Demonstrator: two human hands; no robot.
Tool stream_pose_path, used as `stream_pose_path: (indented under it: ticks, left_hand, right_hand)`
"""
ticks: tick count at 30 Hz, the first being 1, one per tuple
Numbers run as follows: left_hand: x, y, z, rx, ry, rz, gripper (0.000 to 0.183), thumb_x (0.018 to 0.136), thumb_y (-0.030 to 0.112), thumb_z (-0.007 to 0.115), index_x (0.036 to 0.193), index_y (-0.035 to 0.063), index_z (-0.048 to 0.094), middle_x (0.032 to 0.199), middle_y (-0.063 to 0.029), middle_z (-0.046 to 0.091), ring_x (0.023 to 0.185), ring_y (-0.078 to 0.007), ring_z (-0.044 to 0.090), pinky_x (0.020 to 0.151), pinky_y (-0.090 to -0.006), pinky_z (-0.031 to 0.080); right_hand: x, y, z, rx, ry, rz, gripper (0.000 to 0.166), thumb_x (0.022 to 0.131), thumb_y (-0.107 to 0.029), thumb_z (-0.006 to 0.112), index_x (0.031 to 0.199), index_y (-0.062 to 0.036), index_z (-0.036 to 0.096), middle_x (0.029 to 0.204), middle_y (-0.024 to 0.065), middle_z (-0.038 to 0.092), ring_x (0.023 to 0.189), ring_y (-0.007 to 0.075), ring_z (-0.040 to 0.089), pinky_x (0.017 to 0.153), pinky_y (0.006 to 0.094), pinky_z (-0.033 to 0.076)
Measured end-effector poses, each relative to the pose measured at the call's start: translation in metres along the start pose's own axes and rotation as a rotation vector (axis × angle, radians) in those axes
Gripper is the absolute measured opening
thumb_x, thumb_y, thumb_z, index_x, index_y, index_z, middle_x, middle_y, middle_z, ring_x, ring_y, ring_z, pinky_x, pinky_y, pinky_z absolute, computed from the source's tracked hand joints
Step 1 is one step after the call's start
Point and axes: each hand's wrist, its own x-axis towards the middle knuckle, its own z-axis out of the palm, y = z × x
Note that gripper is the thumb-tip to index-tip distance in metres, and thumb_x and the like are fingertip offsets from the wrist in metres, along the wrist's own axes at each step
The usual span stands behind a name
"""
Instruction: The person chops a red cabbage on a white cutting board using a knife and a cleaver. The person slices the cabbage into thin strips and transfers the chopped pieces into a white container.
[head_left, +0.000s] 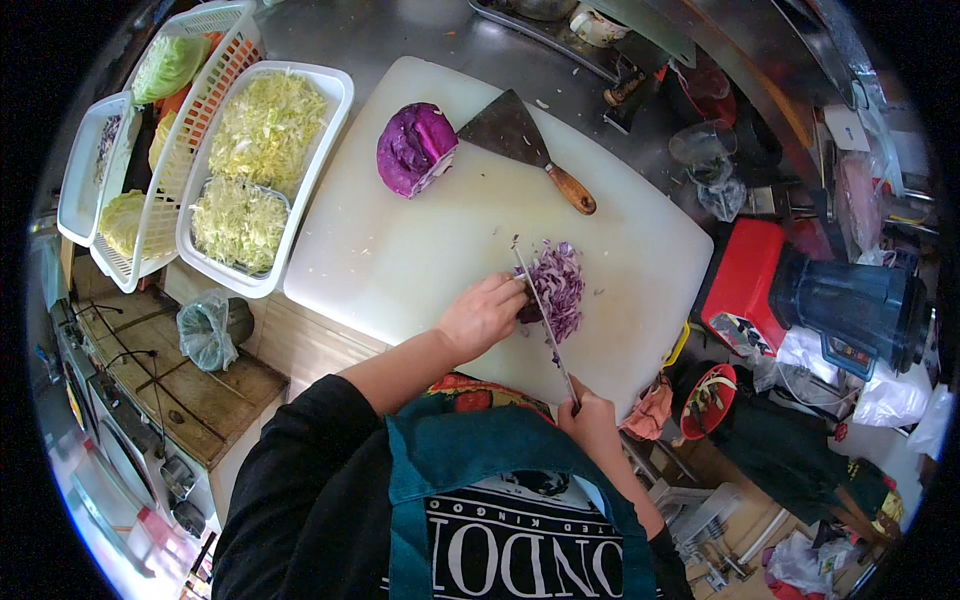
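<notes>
My right hand (589, 418) is closed round the handle of a kitchen knife (543, 309), whose blade stands on edge over a white cutting board (360, 262). Against the blade's left side, my left hand (486, 315) presses on a piece of red cabbage (529, 309), mostly hidden under the fingers. Shredded red cabbage (562, 289) lies heaped on the blade's right side. Farther back on the board are a cut red cabbage head (412, 150) and a wide metal scraper (514, 131) with a wooden handle.
At the left, a white tub (341, 97) holds shredded pale cabbage, beside a white basket (251, 37) of vegetables and a small white tray (71, 202). A blender with a red base (742, 289) stands at the right, near a red bin (726, 420). A metal tray (525, 30) lies behind the board.
</notes>
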Motion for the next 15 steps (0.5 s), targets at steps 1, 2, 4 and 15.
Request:
stream_pose_path:
  ticks: [1, 2, 4, 15]
  left_hand:
    - [0.000, 0.001, -0.001, -0.017, 0.010, -0.004, 0.039, 0.066, 0.006, 0.066, 0.104, 0.0006, 0.059, 0.109, -0.0133, 0.056, 0.109, -0.0311, 0.052, 0.097, -0.0381, 0.044]
    - [0.001, 0.001, -0.001, -0.014, 0.016, 0.002, 0.039, 0.066, 0.006, 0.066, 0.104, 0.0006, 0.059, 0.109, -0.0133, 0.056, 0.109, -0.0311, 0.051, 0.097, -0.0379, 0.044]
    - [0.002, 0.001, 0.000, -0.008, 0.021, 0.017, 0.040, 0.066, 0.006, 0.066, 0.105, 0.0006, 0.059, 0.109, -0.0132, 0.056, 0.110, -0.0311, 0.051, 0.097, -0.0377, 0.044]
    - [-0.002, 0.002, -0.004, -0.019, -0.037, -0.020, 0.039, 0.068, 0.007, 0.066, 0.107, 0.0019, 0.059, 0.114, -0.0127, 0.056, 0.111, -0.0316, 0.051, 0.098, -0.0391, 0.043]
  right_hand:
    - [0.003, 0.000, 0.001, 0.003, 0.004, 0.010, 0.040, 0.081, -0.013, 0.052, 0.120, -0.0052, 0.058, 0.081, 0.0286, 0.062, 0.076, 0.0439, 0.063, 0.070, 0.0508, 0.051]
    - [0.011, -0.001, 0.005, 0.005, 0.008, 0.019, 0.039, 0.081, -0.013, 0.052, 0.120, -0.0051, 0.058, 0.081, 0.0288, 0.062, 0.076, 0.0440, 0.063, 0.071, 0.0509, 0.051]
    - [0.028, -0.006, 0.014, 0.033, 0.027, 0.024, 0.039, 0.082, -0.013, 0.052, 0.119, -0.0051, 0.058, 0.082, 0.0292, 0.062, 0.077, 0.0442, 0.063, 0.071, 0.0507, 0.051]
    - [0.008, -0.003, -0.006, 0.096, 0.004, -0.041, 0.038, 0.084, -0.014, 0.051, 0.119, -0.0052, 0.059, 0.088, 0.0305, 0.062, 0.079, 0.0425, 0.064, 0.072, 0.0472, 0.051]
